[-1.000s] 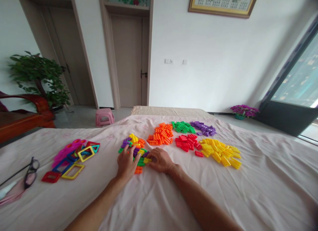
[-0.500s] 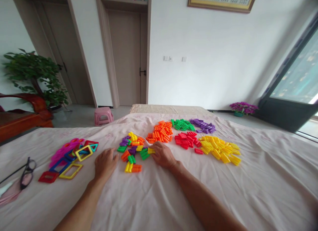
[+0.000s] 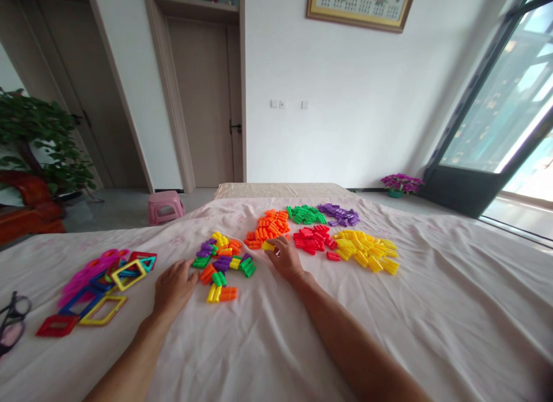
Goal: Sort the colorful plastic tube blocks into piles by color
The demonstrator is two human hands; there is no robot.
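Note:
My right hand [image 3: 285, 258] pinches a yellow plastic building piece [image 3: 268, 246] just in front of the pile of orange pieces [image 3: 271, 226]. Left of it lies a small mixed pile [image 3: 222, 264] of purple, green, yellow and orange pieces. Beside that pile, my left hand [image 3: 173, 287] rests on the cloth with nothing in it, fingers stretched loosely toward the pieces. Sorted heaps of red pieces [image 3: 311, 239] and yellow pieces [image 3: 363, 249] lie to the right of my right hand. Farther back are green pieces [image 3: 306, 213] and purple pieces [image 3: 341, 214].
Colored geometric frames [image 3: 103, 310] and pink ring-shaped pieces [image 3: 82, 278] lie on the left of the pale tablecloth [image 3: 242, 356]. Glasses [image 3: 15, 318] are at the left edge. Beyond the table stand a pink stool [image 3: 165, 207] and a pot of purple flowers [image 3: 400, 184].
My right hand has lifted the yellow piece away from the mixed pile, toward the orange heap. My left hand stays beside the pile. The camera view has turned slightly right.

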